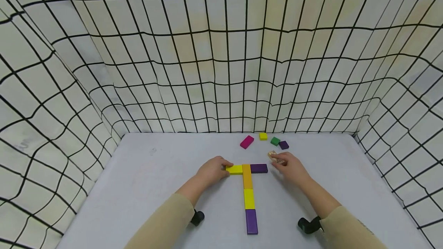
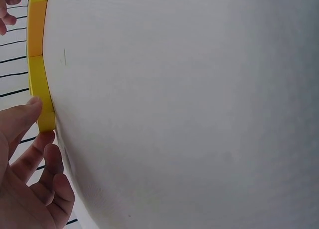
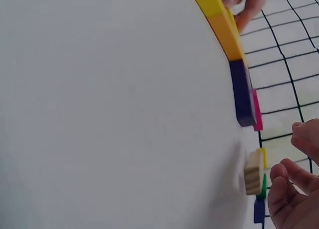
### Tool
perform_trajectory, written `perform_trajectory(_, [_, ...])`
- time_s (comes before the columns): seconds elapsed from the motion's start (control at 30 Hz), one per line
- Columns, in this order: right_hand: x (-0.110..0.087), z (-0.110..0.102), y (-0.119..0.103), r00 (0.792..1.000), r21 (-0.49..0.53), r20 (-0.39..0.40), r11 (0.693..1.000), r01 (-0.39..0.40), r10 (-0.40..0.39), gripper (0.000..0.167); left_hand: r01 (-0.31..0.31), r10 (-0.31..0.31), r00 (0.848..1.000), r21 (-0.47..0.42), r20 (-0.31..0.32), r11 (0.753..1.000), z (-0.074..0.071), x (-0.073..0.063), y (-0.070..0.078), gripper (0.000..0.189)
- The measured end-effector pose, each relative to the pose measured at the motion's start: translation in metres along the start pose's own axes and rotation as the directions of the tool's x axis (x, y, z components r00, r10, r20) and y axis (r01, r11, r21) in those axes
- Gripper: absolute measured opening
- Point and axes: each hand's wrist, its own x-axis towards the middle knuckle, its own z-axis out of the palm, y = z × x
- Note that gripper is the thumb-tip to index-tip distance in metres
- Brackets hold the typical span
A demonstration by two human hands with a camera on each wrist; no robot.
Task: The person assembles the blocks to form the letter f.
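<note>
My left hand (image 1: pixel 212 171) pinches the outer end of a yellow block (image 1: pixel 236 170) between thumb and index finger. That block forms the left arm of a flat T-shaped row. An orange block (image 1: pixel 247 176) is at the junction, with a dark purple block (image 1: pixel 258 168) as the right arm. Down the stem follow another yellow block (image 1: pixel 248 199) and a purple block (image 1: pixel 252 221). A plain wooden block (image 3: pixel 253 171) lies just past the fingertips of my right hand (image 1: pixel 292 169). In the right wrist view, thumb and fingers are spread apart with a gap before the wooden block.
At the table's far edge lie a magenta block (image 1: pixel 247 142), a small yellow block (image 1: pixel 263 136), a green block (image 1: pixel 275 141) and a small dark purple block (image 1: pixel 283 145). White walls with a black grid (image 1: pixel 221 68) enclose the white table (image 1: pixel 155 187) at the back and sides.
</note>
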Motion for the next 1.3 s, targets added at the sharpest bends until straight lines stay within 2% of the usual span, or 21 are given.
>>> perform_trajectory(0.1, [0.003, -0.01, 0.003, 1.0, -0.021, 0.01, 0.999, -0.029, 0.029, 0.038, -0.009, 0.009, 1.0, 0.004, 0.001, 1.0, 0.0, 0.0, -0.001, 0.032])
perform_trajectory(0.33, [0.012, -0.021, 0.005, 0.999, -0.104, 0.045, 0.995, -0.011, 0.016, 0.041, -0.006, 0.006, 1.0, 0.01, 0.001, 1.0, 0.0, -0.001, 0.0, 0.032])
perform_trajectory(0.63, [0.024, -0.018, 0.006, 0.985, -0.107, 0.126, 0.989, -0.103, 0.117, 0.046, -0.027, 0.027, 1.0, 0.029, 0.011, 0.999, 0.003, 0.002, -0.001, 0.033])
perform_trajectory(0.97, [0.04, -0.014, 0.009, 0.977, -0.149, 0.162, 0.983, -0.111, 0.135, 0.05, -0.03, 0.029, 0.999, 0.032, 0.033, 0.999, 0.004, 0.003, -0.003, 0.035])
perform_trajectory(1.3, [0.045, -0.016, -0.002, 0.959, -0.18, 0.253, 0.98, -0.083, 0.128, 0.055, -0.009, 0.008, 0.999, 0.013, 0.036, 1.0, 0.002, 0.002, -0.003, 0.034])
